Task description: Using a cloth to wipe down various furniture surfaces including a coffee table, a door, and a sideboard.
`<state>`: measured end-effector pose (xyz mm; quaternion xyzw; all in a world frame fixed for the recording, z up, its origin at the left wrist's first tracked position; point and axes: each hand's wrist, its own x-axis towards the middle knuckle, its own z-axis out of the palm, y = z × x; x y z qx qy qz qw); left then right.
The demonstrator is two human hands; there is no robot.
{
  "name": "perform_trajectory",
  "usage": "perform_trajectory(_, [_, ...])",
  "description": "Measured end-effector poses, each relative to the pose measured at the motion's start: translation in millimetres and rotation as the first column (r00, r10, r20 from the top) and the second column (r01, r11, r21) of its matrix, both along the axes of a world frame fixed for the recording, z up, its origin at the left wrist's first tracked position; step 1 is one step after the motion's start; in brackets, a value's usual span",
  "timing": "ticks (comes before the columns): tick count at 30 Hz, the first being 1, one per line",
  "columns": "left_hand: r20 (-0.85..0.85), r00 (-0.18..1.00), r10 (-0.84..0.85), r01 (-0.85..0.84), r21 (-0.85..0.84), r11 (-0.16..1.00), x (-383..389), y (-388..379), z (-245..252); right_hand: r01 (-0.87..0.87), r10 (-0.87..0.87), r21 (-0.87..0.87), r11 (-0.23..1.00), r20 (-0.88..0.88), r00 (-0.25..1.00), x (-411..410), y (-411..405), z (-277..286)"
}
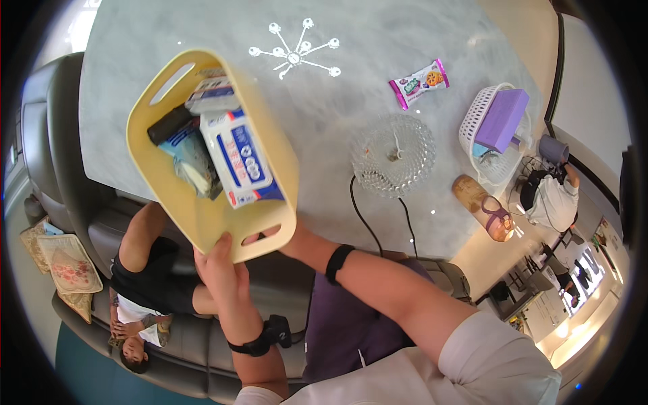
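A yellow plastic basket [281, 152] is tilted towards me at the near edge of the table, its inside in view. My left hand [225, 271] grips its near rim, thumb over the edge beside the handle slot. My right hand [293, 240] reaches behind the near end of the basket; its fingers are mostly hidden, but it appears to hold that side. Inside lie a white and blue wipes pack [240, 157], a dark cylindrical item [172, 124], a light blue soft pack [190, 157] and white boxes [212, 93].
On the grey marble-look table [324, 101] are a snack packet [420, 83], a cut-glass dish [394, 154], a black cable [362, 215], a white basket [476, 114] with a purple box [502, 120], and an amber bottle [478, 205]. One person [142, 314] sits on the sofa; another [554, 202] is at right.
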<state>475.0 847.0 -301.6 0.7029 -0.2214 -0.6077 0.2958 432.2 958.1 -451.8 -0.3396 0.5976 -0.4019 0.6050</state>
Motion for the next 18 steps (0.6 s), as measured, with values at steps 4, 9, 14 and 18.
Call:
perform_trajectory(4, [-0.027,0.994,-0.107,0.104,-0.108,0.989,-24,-28,-23,-0.565,0.466,-0.105,0.818,-0.453,0.76,52,32,18])
perform_trajectory(9, [-0.053,0.966,-0.252,0.244,-0.123,0.962,-81,-64,-29,-0.745,0.745,-0.039,0.666,-0.029,0.667,87,74,48])
perform_trajectory(14, [-0.038,0.94,-0.339,0.332,-0.129,0.934,-100,-75,-43,-0.765,0.705,0.063,0.641,0.346,0.619,38,28,73])
perform_trajectory(18, [-0.04,0.917,-0.396,0.391,-0.098,0.915,-106,-78,-59,-0.554,0.441,0.156,0.818,0.448,0.777,28,33,52])
